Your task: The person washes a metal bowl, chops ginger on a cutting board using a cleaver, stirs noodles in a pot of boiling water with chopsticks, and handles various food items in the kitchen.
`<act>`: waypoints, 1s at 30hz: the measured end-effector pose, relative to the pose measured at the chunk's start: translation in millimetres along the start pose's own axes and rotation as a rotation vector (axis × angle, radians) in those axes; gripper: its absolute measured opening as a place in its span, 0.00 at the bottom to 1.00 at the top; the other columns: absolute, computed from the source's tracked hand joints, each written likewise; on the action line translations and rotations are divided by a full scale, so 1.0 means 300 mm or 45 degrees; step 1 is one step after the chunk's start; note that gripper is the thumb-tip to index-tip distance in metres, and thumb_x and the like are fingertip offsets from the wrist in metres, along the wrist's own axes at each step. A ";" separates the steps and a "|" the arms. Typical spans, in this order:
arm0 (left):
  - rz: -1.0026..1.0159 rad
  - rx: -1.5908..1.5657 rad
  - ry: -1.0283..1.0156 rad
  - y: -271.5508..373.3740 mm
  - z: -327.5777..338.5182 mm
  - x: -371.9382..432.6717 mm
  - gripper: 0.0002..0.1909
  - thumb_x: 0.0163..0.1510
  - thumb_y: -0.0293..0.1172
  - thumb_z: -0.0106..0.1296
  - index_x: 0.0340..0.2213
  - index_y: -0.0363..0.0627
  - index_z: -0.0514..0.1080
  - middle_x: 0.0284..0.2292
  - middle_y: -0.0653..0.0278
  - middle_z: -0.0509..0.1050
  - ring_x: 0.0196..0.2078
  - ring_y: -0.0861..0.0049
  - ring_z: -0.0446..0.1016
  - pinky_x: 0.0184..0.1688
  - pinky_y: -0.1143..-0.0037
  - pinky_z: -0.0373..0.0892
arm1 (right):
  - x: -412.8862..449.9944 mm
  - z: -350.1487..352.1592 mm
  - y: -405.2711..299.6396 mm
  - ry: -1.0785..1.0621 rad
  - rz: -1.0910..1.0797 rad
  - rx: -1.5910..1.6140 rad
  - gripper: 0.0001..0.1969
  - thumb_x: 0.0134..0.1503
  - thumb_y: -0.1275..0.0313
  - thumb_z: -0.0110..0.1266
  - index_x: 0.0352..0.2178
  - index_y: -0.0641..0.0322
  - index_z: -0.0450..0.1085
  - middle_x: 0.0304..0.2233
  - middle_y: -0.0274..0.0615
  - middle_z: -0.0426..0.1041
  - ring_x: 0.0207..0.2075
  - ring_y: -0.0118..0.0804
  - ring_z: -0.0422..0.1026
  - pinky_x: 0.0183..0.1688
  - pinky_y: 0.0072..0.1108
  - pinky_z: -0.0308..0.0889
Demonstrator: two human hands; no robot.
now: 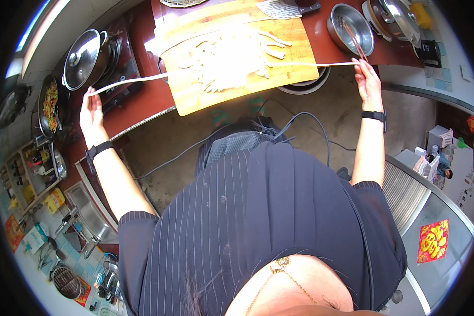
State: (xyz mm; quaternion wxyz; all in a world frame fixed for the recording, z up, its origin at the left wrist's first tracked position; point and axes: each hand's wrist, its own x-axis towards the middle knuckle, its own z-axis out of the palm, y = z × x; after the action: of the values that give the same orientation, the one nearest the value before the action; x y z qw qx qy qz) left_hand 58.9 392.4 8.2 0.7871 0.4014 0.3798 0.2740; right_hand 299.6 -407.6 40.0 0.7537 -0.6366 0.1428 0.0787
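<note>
My left hand (92,114) pinches one end of a long pale dough strip (134,80) over the counter's left side. On the other side, my right hand (368,85) grips a thin dough end (331,64) close to a steel bowl. Both stretches run in over a wooden cutting board (189,102). Whether they are one strip cannot be told, since glare washes out the middle. More cut dough strips (274,51) lie loosely heaped on the board. A cleaver (280,8) rests at the board's far edge.
Chopsticks (353,37) lean in the steel bowl (365,29). At left stand a lidded pot (82,59) and a wok of chopped food (50,100). A round basin (306,85) sits below the board's right edge. Cables (181,152) cross the floor area.
</note>
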 end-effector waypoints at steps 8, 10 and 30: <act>0.122 0.610 -0.974 -0.095 0.803 -0.596 0.10 0.55 0.32 0.52 0.35 0.38 0.74 0.37 0.61 0.76 0.38 0.79 0.74 0.44 0.80 0.68 | -0.196 0.666 -0.231 -0.596 -0.253 -0.497 0.06 0.58 0.71 0.51 0.33 0.62 0.70 0.35 0.43 0.76 0.29 0.20 0.73 0.30 0.09 0.64; 0.118 0.609 -1.264 -0.126 0.903 -0.722 0.10 0.55 0.34 0.53 0.34 0.39 0.74 0.36 0.63 0.76 0.37 0.81 0.73 0.43 0.80 0.68 | -0.247 0.793 -0.265 -0.780 -0.300 -0.531 0.05 0.58 0.71 0.51 0.32 0.63 0.71 0.35 0.41 0.77 0.28 0.19 0.71 0.32 0.10 0.63; -0.111 0.323 -1.254 -0.311 0.942 -0.746 0.23 0.51 0.37 0.58 0.46 0.38 0.69 0.31 0.66 0.73 0.32 0.86 0.70 0.36 0.82 0.67 | -0.383 0.978 -0.192 -1.116 -0.185 -0.523 0.11 0.54 0.70 0.57 0.37 0.63 0.72 0.30 0.32 0.73 0.30 0.19 0.68 0.34 0.13 0.65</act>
State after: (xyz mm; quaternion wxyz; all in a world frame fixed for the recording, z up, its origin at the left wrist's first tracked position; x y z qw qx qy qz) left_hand 176.3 58.6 124.6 0.8286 0.5590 0.0104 -0.0290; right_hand 241.8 -122.3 173.9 0.6052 -0.6876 -0.2511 0.3130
